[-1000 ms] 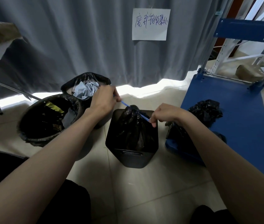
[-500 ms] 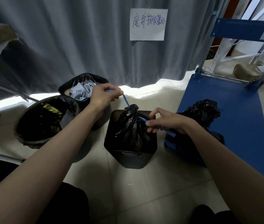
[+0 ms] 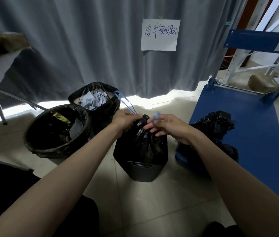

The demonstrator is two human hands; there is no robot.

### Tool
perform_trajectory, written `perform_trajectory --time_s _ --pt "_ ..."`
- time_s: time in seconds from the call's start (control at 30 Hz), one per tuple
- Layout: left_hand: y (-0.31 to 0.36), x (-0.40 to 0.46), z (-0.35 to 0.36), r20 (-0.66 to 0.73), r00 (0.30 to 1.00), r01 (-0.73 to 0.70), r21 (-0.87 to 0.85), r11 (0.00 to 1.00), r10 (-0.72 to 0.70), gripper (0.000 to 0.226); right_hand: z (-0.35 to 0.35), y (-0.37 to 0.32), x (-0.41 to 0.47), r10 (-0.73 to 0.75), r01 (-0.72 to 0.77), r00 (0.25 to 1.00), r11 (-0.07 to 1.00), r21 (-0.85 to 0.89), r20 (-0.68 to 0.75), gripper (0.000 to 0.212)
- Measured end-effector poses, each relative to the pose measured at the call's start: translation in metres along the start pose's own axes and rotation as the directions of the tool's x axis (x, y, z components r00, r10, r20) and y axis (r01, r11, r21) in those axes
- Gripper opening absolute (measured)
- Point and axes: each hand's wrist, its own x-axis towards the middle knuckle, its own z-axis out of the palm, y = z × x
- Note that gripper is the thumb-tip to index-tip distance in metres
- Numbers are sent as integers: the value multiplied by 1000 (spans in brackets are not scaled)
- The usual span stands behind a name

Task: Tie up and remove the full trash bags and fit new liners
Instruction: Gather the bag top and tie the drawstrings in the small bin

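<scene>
Both hands, left (image 3: 124,119) and right (image 3: 167,124), pinch blue drawstrings (image 3: 126,102) on the gathered bag (image 3: 141,142) filling the square bin (image 3: 142,170); bare floor (image 3: 152,202) lies in front.

Glossy crinkled plastic bag (image 3: 142,141); matt smooth bin (image 3: 141,170); cloth curtain (image 3: 84,48); paper sign (image 3: 160,37); smooth painted cart deck (image 3: 248,134).
</scene>
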Motion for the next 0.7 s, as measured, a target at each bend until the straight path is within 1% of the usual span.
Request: perform_trajectory --time_s 0.07,0.13,0.27,0.37,0.47,0.53,0.63,0.7 --pt "2 -4 4 -20 999 -35 116 993 37 31 4 2 0 -17 17 1000 1000 -5 -9 21" --pt "2 -4 6 -25 996 -82 172 982 87 28 7 2 0 -30 30 998 999 11 -48 20" --pt "3 -6 11 -94 980 -139 309 941 176 19 12 0 1 -61 74 981 995 64 -184 18" --pt "-2 -8 13 -55 981 -147 424 894 188 22 14 2 4 -86 113 955 991 78 -283 19" --pt "-13 -10 15 12 979 -179 530 829 204 22 19 6 8 -69 124 940 982 144 -335 20" --pt "-14 -11 17 40 973 -212 540 815 226 21 23 9 10 -50 129 931 972 196 -363 18" --pt "-2 -11 16 89 970 -239 504 830 225 20 26 5 10 -14 137 926 944 299 -377 19" --pt "11 -11 12 125 970 -243 489 838 208 17 27 -2 11 -3 134 919 942 306 -393 19"
